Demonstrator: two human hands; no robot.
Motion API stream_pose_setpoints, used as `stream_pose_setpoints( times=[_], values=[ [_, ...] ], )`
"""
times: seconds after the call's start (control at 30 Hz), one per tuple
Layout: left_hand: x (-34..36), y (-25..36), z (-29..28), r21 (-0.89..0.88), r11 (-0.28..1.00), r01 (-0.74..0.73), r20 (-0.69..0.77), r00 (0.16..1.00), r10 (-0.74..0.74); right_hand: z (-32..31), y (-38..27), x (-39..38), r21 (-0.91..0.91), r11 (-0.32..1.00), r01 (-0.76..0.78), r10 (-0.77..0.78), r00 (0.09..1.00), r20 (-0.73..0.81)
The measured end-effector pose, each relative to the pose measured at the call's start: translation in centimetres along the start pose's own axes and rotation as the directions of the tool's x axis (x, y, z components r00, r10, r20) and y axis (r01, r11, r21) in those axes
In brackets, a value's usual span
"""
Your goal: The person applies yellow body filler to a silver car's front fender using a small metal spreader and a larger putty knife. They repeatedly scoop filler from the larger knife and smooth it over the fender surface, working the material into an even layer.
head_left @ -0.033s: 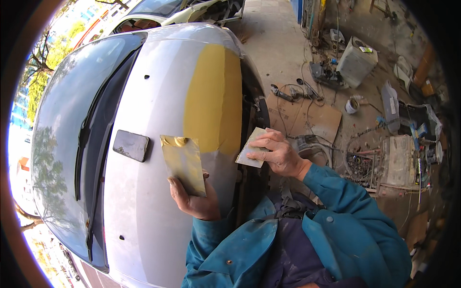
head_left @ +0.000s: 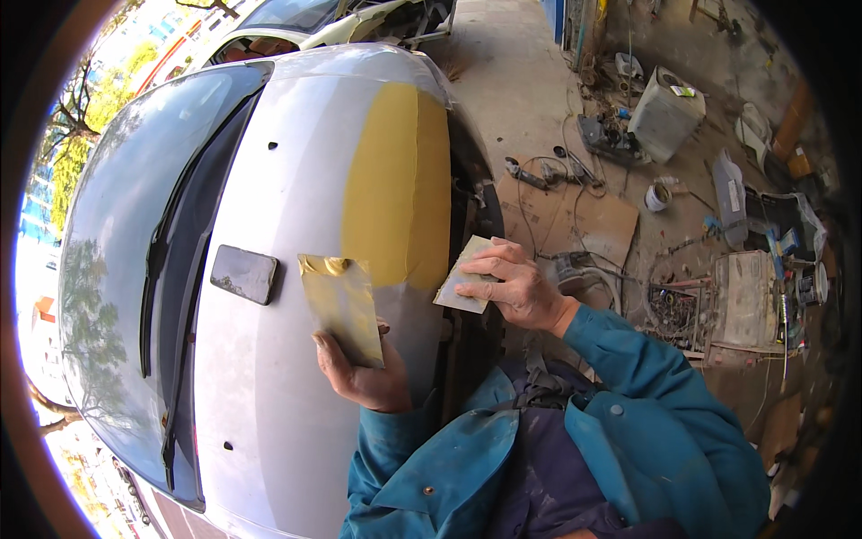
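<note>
My left hand (head_left: 366, 373) is closed on the lower end of a flat mixing board (head_left: 341, 305) smeared with yellow body filler. A small lump of filler (head_left: 337, 264) sits at the board's far edge. In my right hand (head_left: 521, 289), a pale, flat filler spreader (head_left: 467, 278) is pinched between fingers and thumb, its edge towards the board. Both are held over the front of a silver-white car hood (head_left: 269, 359). Beyond them, a broad patch of yellow filler (head_left: 395, 180) covers the hood's front edge.
A dark smartphone (head_left: 244, 274) lies on the hood, left of the board. Cardboard (head_left: 575, 216) with a power tool (head_left: 527, 173) and cords is on the floor at right. A white box (head_left: 666, 112), a can (head_left: 658, 197) and car parts stand farther right. Another car (head_left: 332, 22) is behind.
My right hand and the spreader have shifted slightly left, and the spreader has tilted a little. My left hand and the board have hardly moved.
</note>
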State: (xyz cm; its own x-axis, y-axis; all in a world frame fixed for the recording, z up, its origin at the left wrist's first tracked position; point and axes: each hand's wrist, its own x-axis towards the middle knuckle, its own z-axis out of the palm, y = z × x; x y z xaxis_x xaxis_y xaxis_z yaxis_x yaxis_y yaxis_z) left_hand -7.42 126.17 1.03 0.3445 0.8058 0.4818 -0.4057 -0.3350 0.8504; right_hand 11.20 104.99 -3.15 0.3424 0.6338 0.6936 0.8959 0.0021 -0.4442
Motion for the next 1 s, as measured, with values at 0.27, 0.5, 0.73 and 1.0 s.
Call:
stream_pose_setpoints(
  times=[0.27, 0.5, 0.73, 1.0],
  values=[
    [0.5, 2.4, 2.0, -0.099, 0.951, 0.292, -0.160, 0.939, -0.305, 2.5, -0.6, 2.0, -0.048, 0.999, 0.010, -0.011, 1.000, -0.017],
    [0.7, 1.9, 1.9, 0.020, 0.966, 0.258, -0.163, 0.954, -0.252, 0.3, 0.7, -3.0, 0.171, 0.965, -0.198, 0.193, 0.980, 0.041],
    [1.3, 2.6, 2.6, -0.436, 0.785, 0.440, 0.025, 0.878, -0.478, 4.7, 4.0, -1.2, 0.920, 0.011, -0.392, 0.802, 0.553, 0.226],
    [2.0, 2.7, 2.8, -0.553, 0.684, 0.475, 0.073, 0.846, -0.528, 8.0, -0.7, -4.2, 0.894, -0.185, -0.408, 0.689, 0.595, 0.414]
  ],
)
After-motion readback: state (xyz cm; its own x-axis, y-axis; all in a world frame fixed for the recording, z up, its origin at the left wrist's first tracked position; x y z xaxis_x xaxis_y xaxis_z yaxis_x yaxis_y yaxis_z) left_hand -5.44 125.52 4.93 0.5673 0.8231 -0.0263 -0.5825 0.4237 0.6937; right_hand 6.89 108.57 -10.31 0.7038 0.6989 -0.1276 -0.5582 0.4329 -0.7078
